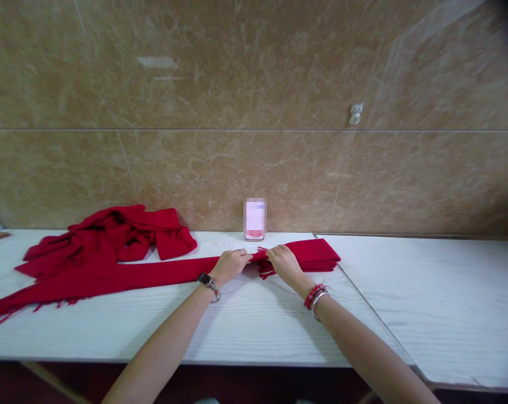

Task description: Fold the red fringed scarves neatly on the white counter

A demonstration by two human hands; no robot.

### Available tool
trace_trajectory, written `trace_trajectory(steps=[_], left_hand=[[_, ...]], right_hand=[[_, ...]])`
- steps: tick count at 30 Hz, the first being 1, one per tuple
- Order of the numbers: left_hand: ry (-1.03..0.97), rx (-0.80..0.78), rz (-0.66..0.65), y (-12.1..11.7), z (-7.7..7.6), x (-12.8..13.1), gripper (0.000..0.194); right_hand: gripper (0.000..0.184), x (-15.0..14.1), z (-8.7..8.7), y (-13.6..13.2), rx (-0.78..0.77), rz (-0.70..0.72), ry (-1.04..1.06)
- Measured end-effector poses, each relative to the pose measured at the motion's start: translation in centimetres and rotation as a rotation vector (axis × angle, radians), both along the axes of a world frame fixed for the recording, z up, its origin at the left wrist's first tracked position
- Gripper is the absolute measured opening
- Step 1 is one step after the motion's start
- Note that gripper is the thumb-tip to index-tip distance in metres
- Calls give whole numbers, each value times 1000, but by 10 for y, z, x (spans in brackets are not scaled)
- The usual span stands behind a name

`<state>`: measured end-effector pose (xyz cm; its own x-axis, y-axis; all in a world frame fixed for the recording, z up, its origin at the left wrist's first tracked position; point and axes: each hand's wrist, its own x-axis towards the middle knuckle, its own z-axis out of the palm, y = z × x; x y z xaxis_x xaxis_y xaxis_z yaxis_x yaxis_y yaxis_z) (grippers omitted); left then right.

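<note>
A long red fringed scarf (148, 274) stretches along the white table, its right part folded into a flat layered stack (315, 255). My left hand (231, 266) is closed on the narrow strip of the scarf, left of the stack. Close by on the right, my right hand (284, 262) grips the scarf at the stack's fringed left end. A short piece of cloth runs between the two hands. Fingertips of both hands are partly hidden in the fabric. Loose fringe hangs at the scarf's far left end.
A heap of crumpled red cloth (123, 233) lies at the back left. Propped against the marbled tile wall (254, 163) is a phone (254, 221). A seam divides the white table (439, 303) right of the stack. A small white hook (355, 114) is on the wall.
</note>
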<state>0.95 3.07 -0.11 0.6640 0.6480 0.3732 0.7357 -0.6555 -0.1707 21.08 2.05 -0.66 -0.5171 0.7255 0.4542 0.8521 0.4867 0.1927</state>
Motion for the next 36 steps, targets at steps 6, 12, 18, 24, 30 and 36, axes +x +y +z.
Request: trace_trajectory(steps=[6,12,18,24,30,36], left_hand=[[48,-10,-28,-2,2,-1,25],[-43,-185,-142,-5,1,-2,23],[-142,-415,32,7,-9,-16,38],[-24,-584,376,14,-23,-35,51],[-50,-655,486,5,-13,-37,55],[-57,-696,496,1,-10,-38,58]], right_hand=[[19,1,-4,4,-16,17,6],[23,-8,-6,-4,-74,80,-6],[18,-21,-3,-16,-158,69,-137],[19,-36,-3,-22,-116,130,-224],[20,-33,-12,-16,-112,76,-204],[20,-48,-15,-9,-77,128,-219]])
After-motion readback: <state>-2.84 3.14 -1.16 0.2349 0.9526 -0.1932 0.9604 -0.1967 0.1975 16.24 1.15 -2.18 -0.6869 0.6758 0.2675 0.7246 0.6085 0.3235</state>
